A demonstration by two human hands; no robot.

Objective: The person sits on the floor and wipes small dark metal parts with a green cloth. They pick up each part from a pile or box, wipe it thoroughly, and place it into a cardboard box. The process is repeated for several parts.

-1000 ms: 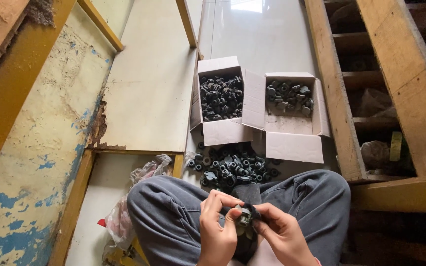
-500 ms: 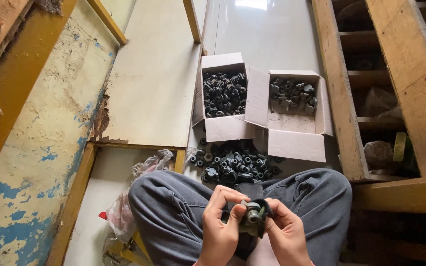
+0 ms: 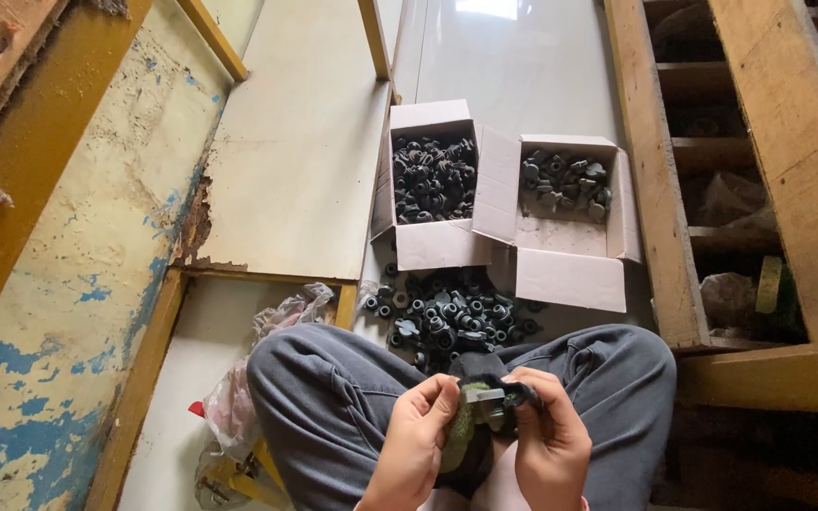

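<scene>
Both hands' fingers, left hand and right hand, pinch one small dark part

Both wrists are cut off by the bottom edge of the frame, and the left hand and right hand are seen from the knuckles only. The small part pinched between them is largely covered by fingers and a greenish pad; its shape cannot be made out. The dark pieces in the left box, the right box and the floor pile are too small to be told apart singly. The pile's near edge is hidden behind the knees. At lower left, a plastic bag is partly masked by a grey trouser leg. The recesses of the wooden frame at right are lost in shadow.
</scene>
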